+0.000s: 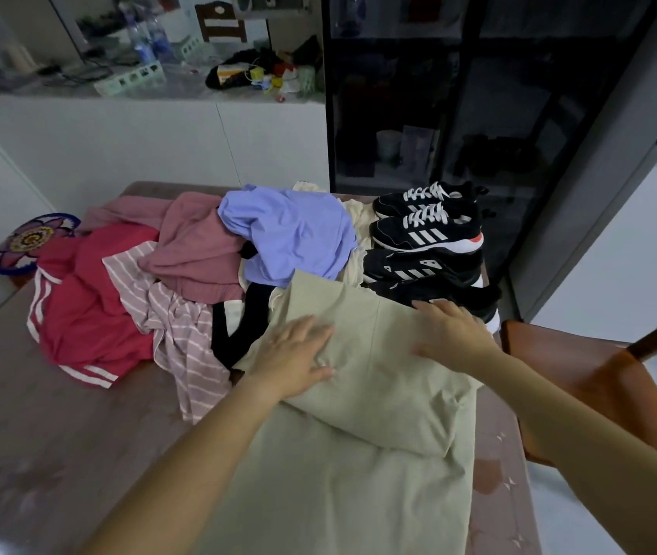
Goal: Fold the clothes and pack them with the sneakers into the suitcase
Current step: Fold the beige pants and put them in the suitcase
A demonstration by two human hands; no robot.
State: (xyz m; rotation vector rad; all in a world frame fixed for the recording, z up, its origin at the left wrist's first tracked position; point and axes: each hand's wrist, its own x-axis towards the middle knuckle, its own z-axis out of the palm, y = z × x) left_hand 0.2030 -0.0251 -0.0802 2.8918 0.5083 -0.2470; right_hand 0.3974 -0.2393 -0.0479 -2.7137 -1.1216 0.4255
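Beige garment [379,354], folded over, creased.

No word or number can be read. Three slanted white stripes, a brand mark, are recorded on the sides of the black sneakers [427,230] at the far right corner of the counter [58,426]. Blue labels are noted on the bottles [144,42] behind; the print is too blurred to read.

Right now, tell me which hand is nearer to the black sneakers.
Right. The right hand lies flat on the beige garment, fingertips next to the nearest of the black sneakers; the left hand presses the same garment, farther from them.
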